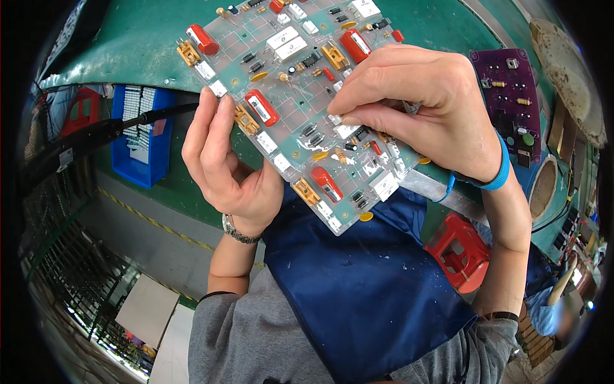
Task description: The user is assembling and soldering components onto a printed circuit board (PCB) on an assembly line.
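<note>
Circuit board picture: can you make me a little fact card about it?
Held thing: grey-green circuit board, crowded with parts
Left hand: holding the board's left edge
Right hand: pinching a small white part at the board
Wrists: left, metal watch; right, blue band
Nearby: purple board, blue bin

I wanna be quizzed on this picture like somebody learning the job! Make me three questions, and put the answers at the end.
1. Which hand reaches in over the middle of the big circuit board, left or right?

2. True or false: the metal watch is on the right wrist.

3. What colour is the other board, at the right of the picture?
A) yellow
B) purple
C) white

Key:
1. The right hand; the left hand is at the board's left edge.
2. False: the metal watch is on the left wrist.
3. B, purple.
</note>
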The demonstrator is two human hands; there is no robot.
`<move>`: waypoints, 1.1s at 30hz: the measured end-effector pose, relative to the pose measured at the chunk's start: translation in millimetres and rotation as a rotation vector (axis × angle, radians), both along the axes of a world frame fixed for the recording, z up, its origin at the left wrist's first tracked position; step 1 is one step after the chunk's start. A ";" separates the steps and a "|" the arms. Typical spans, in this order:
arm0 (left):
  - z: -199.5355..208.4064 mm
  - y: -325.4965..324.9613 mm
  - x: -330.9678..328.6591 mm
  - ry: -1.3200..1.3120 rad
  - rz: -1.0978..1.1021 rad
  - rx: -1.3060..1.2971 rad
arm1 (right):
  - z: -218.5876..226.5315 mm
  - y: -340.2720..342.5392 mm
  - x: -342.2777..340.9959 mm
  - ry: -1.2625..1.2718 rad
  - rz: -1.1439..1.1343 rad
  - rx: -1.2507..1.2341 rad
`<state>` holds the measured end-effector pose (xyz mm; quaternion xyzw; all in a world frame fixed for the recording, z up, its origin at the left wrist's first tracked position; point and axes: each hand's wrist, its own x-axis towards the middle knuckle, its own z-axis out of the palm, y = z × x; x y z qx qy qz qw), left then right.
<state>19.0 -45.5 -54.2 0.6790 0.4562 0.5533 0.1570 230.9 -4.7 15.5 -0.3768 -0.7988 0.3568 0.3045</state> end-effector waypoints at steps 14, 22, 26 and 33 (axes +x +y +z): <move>-1.0 -1.7 2.1 0.008 -0.004 0.001 | -5.4 -4.1 -1.4 0.036 -0.027 -0.026; -4.4 -1.3 2.6 -0.033 0.004 0.009 | -8.5 -8.1 -3.9 0.035 -0.055 -0.039; -4.9 -2.7 -0.4 0.039 0.014 -0.003 | -8.1 -12.5 -2.4 0.021 -0.062 -0.031; -6.2 1.8 -1.8 -0.010 -0.001 0.029 | -4.8 -11.5 -3.9 0.021 -0.071 -0.071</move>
